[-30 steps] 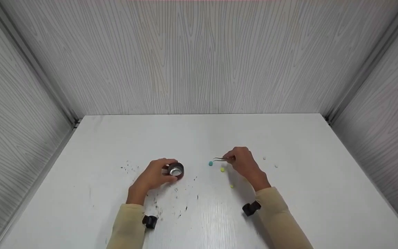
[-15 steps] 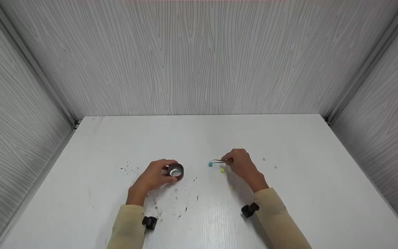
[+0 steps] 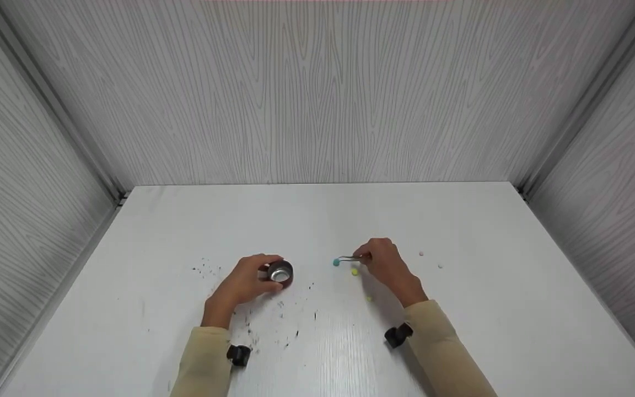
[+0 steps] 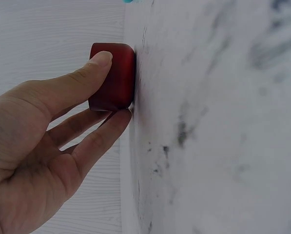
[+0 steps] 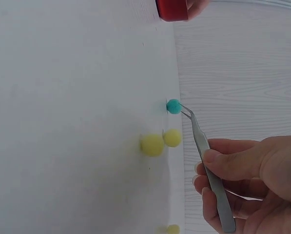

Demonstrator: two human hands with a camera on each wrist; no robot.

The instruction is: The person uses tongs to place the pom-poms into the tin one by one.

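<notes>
My left hand [image 3: 247,278] holds a small dark red round cup [image 4: 117,77] on the table between thumb and fingers. Its silvery inside faces up in the head view. In my right hand [image 3: 386,264] I pinch bent-tipped metal tweezers [image 5: 211,170]. Their tips are at a teal fuzzy ball [image 5: 174,106] on the table, to the right of the cup; whether they squeeze it I cannot tell. Close by lies a yellow ball [image 3: 355,272], and another yellow ball [image 3: 369,298] sits nearer the right forearm.
Beyond the right hand lie a pale pinkish ball [image 3: 421,253] and a whitish ball [image 3: 440,266]. Dark specks and smudges [image 3: 251,331] mark the white table [image 3: 229,215] around the left hand. Wood-grain panels [image 3: 317,94] stand at the back and both sides.
My right hand has come slightly nearer to me, bringing the tweezer tips down to the teal ball. The left hand and cup have stayed in place.
</notes>
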